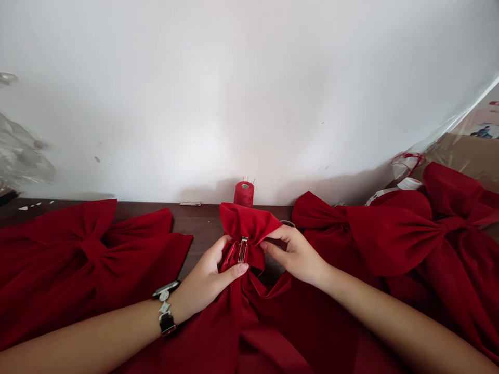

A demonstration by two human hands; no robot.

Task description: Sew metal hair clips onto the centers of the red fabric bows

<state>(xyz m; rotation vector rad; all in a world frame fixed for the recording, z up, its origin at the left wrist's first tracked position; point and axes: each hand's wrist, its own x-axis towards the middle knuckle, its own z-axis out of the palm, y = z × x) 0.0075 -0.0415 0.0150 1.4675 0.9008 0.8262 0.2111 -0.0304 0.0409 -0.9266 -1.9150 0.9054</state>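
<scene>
Between my hands is a red fabric bow (249,221), its gathered middle turned up toward me. A silver metal hair clip (243,250) lies against that middle. My left hand (214,278) is closed around the bow's left side, with the thumb at the clip's lower end. On the other side, my right hand (294,252) pinches the fabric just right of the clip; its fingertips are partly hidden by the cloth. Long red tails of the bow hang down toward me.
Behind the bow stands a spool of red thread (244,194) with needles stuck in its top. A loose metal clip (190,203) lies by the white wall (156,104). More red bows lie at left (93,249) and right (397,223). Clear plastic (23,150) is at far left.
</scene>
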